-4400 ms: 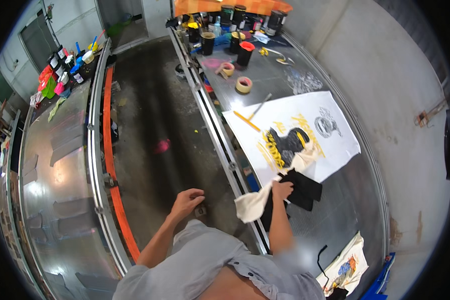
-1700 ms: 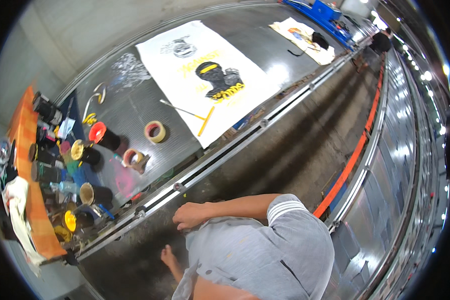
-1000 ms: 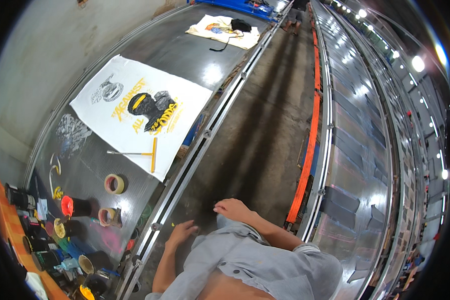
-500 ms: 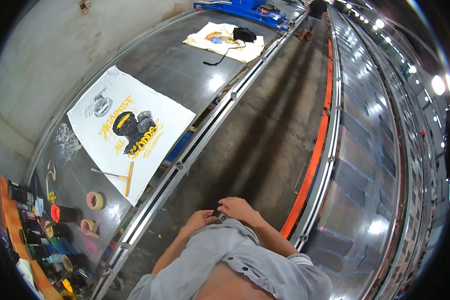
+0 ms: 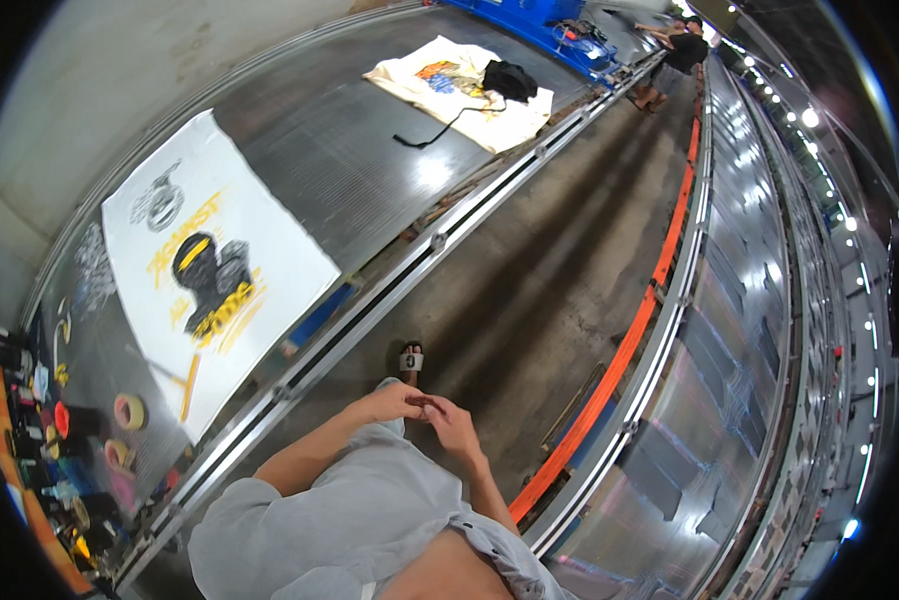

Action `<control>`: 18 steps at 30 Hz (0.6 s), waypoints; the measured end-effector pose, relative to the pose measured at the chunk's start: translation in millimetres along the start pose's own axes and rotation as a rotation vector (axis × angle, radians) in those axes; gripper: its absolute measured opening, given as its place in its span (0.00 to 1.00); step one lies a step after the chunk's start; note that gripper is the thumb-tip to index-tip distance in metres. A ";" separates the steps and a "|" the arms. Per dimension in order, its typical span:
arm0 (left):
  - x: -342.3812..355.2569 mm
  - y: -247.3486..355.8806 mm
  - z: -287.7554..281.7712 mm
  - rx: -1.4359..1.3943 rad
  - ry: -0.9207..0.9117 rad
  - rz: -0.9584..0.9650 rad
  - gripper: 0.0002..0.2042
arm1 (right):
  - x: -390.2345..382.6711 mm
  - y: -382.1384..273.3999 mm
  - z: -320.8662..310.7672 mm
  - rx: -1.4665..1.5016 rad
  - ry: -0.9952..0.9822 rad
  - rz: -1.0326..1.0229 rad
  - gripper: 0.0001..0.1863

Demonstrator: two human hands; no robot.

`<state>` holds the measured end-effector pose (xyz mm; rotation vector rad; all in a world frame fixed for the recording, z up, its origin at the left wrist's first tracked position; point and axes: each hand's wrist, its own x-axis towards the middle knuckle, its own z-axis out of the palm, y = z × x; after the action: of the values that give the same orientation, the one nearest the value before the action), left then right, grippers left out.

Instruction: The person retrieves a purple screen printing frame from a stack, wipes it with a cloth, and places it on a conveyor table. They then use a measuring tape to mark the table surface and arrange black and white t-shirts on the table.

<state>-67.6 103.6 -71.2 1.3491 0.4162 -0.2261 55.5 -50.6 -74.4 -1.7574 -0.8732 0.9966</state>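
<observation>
My left hand (image 5: 395, 402) and my right hand (image 5: 452, 425) meet in front of my waist, touching at the fingertips. Their fingers are curled in; anything small between them cannot be made out. To my left, a white printed cloth (image 5: 280, 235) lies flat on the long dark table (image 5: 315, 150), out of reach of both hands. A T-shaped tool with a yellow bar (image 5: 190, 388) and a thin metal handle rests on its near end. Farther along the table lies a cream printed cloth (image 5: 400, 72) with a bunched black cloth (image 5: 510, 80) on it.
Metal rails (image 5: 370, 300) edge the table beside the aisle (image 5: 510, 270). An orange strip (image 5: 620, 355) runs along the right-hand table (image 5: 660, 460). Tape rolls (image 5: 129, 411) and several containers (image 5: 30, 440) crowd the near left. Beyond a blue machine (image 5: 530, 12) stands another person (image 5: 682, 55).
My hands have come together from slightly apart. The view has turned and shifted forward, with my sandalled foot now showing. The person ahead now leans with arms stretched toward the table.
</observation>
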 end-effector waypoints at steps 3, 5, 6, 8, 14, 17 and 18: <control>61.9 32.2 -53.8 0.155 0.089 0.028 0.19 | 49.7 1.1 -23.1 0.078 0.044 0.090 0.19; 108.0 56.6 -93.0 -0.065 0.131 0.068 0.19 | 92.2 4.9 -52.8 -0.140 0.074 0.066 0.19; 126.0 75.1 -111.7 -0.153 0.158 0.082 0.17 | 111.3 -2.1 -67.0 -0.112 0.118 0.110 0.20; 156.4 110.2 -145.2 -0.247 0.298 0.111 0.13 | 150.9 -19.9 -96.7 -0.196 0.152 0.097 0.19; 237.9 177.3 -248.4 -0.509 0.470 0.249 0.09 | 270.9 -70.2 -181.4 -0.235 0.404 0.024 0.18; 258.5 196.6 -288.3 -0.629 0.571 0.301 0.09 | 339.0 -48.2 -205.3 -0.109 0.471 0.043 0.18; 263.4 198.9 -300.6 -0.612 0.618 0.320 0.09 | 358.6 -43.5 -211.2 -0.063 0.461 0.061 0.19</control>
<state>201.0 459.6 -51.6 0.8332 0.7054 0.5633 390.6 199.9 -69.4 -1.9685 -0.5631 0.5662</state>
